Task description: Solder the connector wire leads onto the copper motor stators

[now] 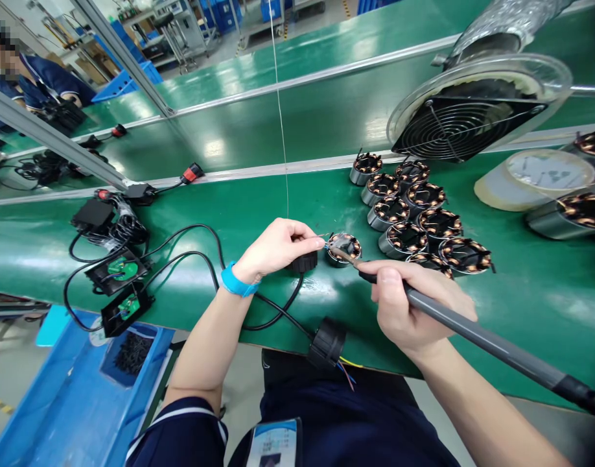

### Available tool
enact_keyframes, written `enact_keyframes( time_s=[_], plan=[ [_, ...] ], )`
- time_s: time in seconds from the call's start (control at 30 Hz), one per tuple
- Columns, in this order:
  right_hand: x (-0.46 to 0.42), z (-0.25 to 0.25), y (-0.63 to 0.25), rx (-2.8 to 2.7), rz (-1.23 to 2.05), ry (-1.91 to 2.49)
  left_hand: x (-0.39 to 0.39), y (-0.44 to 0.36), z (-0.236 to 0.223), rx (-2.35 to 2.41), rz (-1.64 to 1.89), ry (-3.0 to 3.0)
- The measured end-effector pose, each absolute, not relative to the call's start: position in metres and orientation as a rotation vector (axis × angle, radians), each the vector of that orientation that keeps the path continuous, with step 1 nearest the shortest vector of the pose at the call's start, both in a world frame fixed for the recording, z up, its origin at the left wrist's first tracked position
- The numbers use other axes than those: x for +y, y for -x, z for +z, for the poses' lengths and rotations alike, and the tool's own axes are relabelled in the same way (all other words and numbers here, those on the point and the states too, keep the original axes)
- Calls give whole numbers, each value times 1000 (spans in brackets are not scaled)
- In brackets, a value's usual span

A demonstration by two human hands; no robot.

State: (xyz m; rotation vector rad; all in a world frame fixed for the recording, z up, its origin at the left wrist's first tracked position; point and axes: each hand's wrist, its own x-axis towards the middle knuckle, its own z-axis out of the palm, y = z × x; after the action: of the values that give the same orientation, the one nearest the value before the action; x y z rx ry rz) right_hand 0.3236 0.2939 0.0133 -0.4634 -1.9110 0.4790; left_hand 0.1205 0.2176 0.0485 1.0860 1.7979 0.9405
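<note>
My right hand (414, 305) is closed round a grey soldering iron (482, 337), its tip touching a small motor stator (343, 248) with copper windings on the green bench. My left hand (278, 246), with a blue wristband, pinches a thin solder wire (280, 130) that runs up out of view and feeds it to the same stator. A black round connector (304, 263) sits just under my left fingers.
Several more stators (414, 214) stand in rows to the right. A fume-extraction fan (467, 123) is behind them. Black cables, connectors (326, 344) and green circuit boards (122, 269) lie left. A blue tray (78, 395) sits below the bench edge. Another person (35, 78) works at far left.
</note>
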Motion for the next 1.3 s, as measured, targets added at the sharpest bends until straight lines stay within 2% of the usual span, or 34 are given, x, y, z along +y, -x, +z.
enact_keyframes(
  time_s=[0.47, 0.63, 0.83, 1.13, 1.3],
  plan=[
    [292, 7, -328, -1878, 531, 651, 218, -121, 48, 1792, 947, -1054],
    [293, 9, -321, -1864, 605, 617, 218, -121, 48, 1806, 952, -1044],
    [298, 11, -312, -1954, 624, 379, 219, -120, 47, 1800, 943, -1064],
    [299, 8, -306, -2011, 631, 375, 220, -121, 46, 1780, 984, -1033],
    [301, -4, -303, -2095, 764, 378, 218, -116, 45, 1765, 962, -1048]
  ],
)
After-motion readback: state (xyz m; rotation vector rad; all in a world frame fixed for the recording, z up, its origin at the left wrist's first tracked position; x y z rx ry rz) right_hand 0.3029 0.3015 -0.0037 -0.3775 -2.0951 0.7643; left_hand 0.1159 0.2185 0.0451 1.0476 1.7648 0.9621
